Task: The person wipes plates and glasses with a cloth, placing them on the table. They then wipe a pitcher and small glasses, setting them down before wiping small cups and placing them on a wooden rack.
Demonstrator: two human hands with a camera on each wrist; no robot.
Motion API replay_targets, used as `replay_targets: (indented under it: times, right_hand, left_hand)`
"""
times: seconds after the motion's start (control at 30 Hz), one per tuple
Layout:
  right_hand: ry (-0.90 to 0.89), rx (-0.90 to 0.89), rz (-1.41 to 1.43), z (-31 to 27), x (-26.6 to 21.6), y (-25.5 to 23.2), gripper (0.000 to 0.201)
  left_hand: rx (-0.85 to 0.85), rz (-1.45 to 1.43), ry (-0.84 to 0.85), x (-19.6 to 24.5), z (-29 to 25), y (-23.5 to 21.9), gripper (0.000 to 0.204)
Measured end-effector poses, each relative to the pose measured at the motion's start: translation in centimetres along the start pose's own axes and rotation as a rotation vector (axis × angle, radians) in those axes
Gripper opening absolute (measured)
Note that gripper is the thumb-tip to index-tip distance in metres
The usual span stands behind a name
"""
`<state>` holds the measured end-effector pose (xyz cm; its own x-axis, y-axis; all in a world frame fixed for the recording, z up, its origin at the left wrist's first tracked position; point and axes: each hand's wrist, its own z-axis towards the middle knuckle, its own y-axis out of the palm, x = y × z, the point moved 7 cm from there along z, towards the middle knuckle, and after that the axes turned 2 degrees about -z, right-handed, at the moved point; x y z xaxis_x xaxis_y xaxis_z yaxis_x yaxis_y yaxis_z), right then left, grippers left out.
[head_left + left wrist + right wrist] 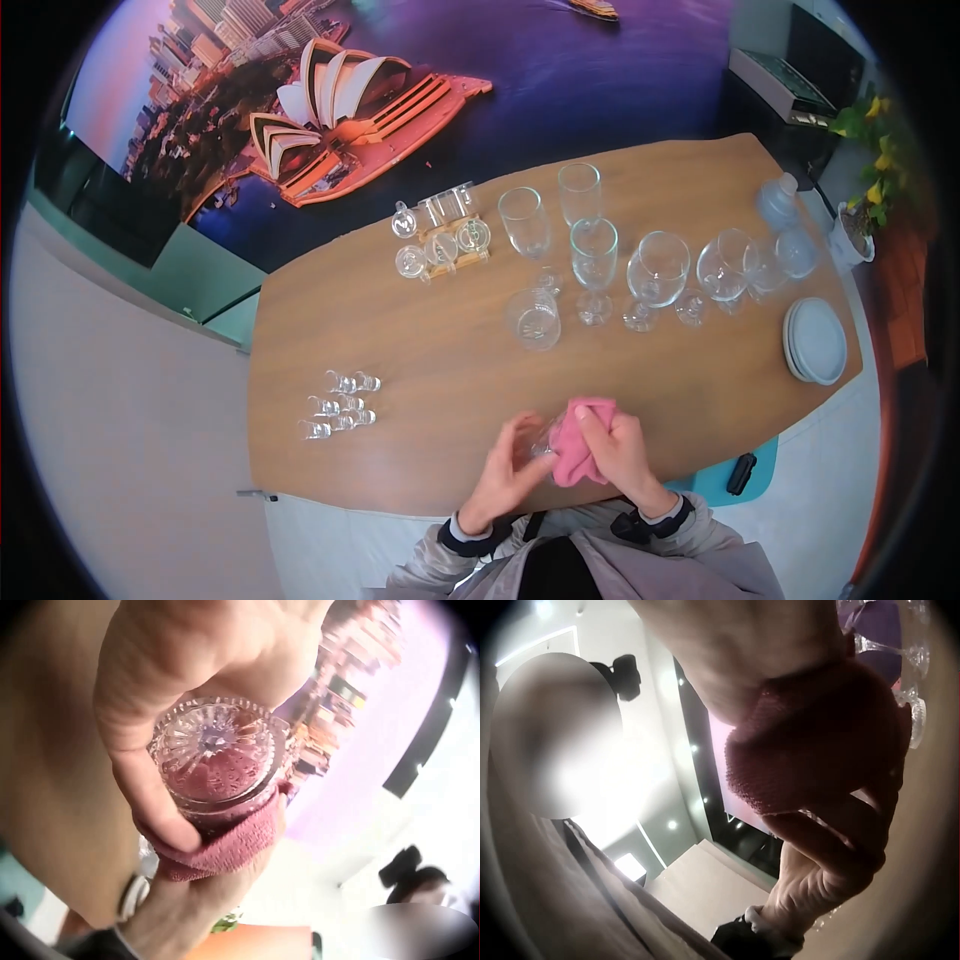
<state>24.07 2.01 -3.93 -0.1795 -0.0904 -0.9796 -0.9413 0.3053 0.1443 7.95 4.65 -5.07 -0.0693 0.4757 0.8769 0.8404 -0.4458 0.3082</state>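
Near the table's front edge, my left hand [497, 478] grips a clear drinking glass [217, 750] with its thumb and fingers around the side. The glass's ridged base, patterned like a starburst, faces the left wrist camera. A pink cloth [577, 455] wraps the far end of the glass and hides the rim. My right hand [626, 456] grips this cloth, its thumb pressed on top. In the right wrist view the cloth [817, 742] covers most of that hand's fingers, and the left hand [832, 859] lies right beside it.
Several small shot glasses [342, 405] stand at the left. A rack with glass cups [442, 247] is at the back. Stemmed glasses [658, 270] and a tumbler [533, 322] fill the middle and right, near stacked plates [818, 342] and a clear bottle [777, 203].
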Motion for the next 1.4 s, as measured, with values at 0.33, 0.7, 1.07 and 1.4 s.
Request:
replay_targets:
  times: [0.33, 0.7, 1.07, 1.4]
  right_hand:
    - [-0.893, -0.294, -0.446, -4.3, -6.9, 3.7, 0.027]
    - [-0.656, -0.118, -0.301, -2.7, -5.3, -0.9, 0.024]
    - [0.030, 0.356, 0.244, -3.0, 3.9, -12.1, 0.047]
    - [-0.055, 0.311, -0.524, -2.6, -0.8, -12.5, 0.045]
  left_hand:
    - [-0.125, -0.593, -0.387, -2.3, -1.8, 0.8, 0.077]
    - [-0.315, -0.944, -0.436, -5.4, -2.5, 1.9, 0.081]
    - [0.065, -0.268, 0.090, 2.8, 0.0, -5.1, 0.091]
    - [0.389, 0.230, 0.447, 5.6, 6.9, -10.4, 0.074]
